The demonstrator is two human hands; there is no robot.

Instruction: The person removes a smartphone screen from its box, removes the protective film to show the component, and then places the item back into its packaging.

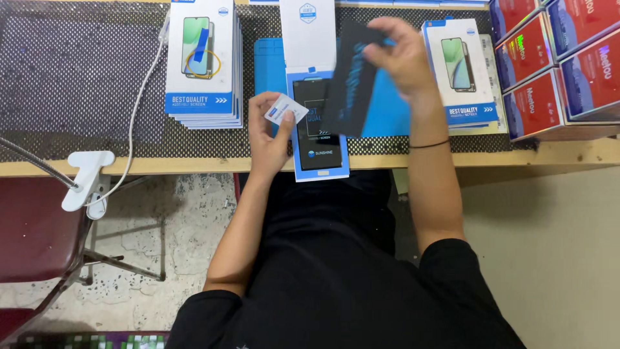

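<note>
My left hand (268, 132) pinches a small white packet with blue print (285, 109) between thumb and fingers, just left of an open blue-and-white flat box (321, 169) at the table's front edge. A black phone screen (318, 145) lies in that box. My right hand (400, 58) is raised above the box and grips a dark, thin rectangular panel (349, 81) by its top end; the panel is blurred and hangs tilted over the box. A black band circles my right wrist.
A blue mat (387, 106) lies under the box. Stacks of white flat phone-screen boxes stand at left (203, 61) and right (462, 71). Red boxes (562, 71) are piled at far right. A white clamp with a cable (87, 178) grips the table edge; a red chair (32, 226) is below.
</note>
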